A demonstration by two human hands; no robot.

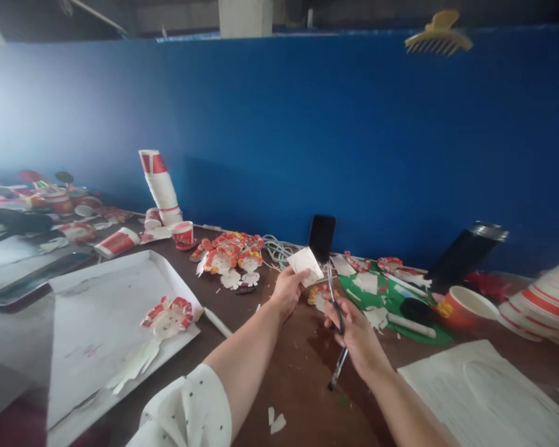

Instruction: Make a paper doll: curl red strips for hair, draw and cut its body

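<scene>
A small white piece of paper [306, 264] with a faint drawn outline is pinched in my left hand [287, 290]. My right hand [356, 335] is closed around the dark handles of a pair of scissors [332, 288], whose blades point up, just right of the paper. Below the right hand a pen [339, 367] sticks out; whether the hand holds it or it lies on the table cannot be made out. Under the scissors lies a paper cutout [317, 297], partly hidden by the hand.
A phone [322, 237] leans against the blue wall [307, 136]. Paper figures [233, 251] are heaped left of it. Further left stand stacked cups [161, 189] and a white tray [121, 279]. On the right are a green sheet [440, 335], a flask [466, 254] and papers [489, 391].
</scene>
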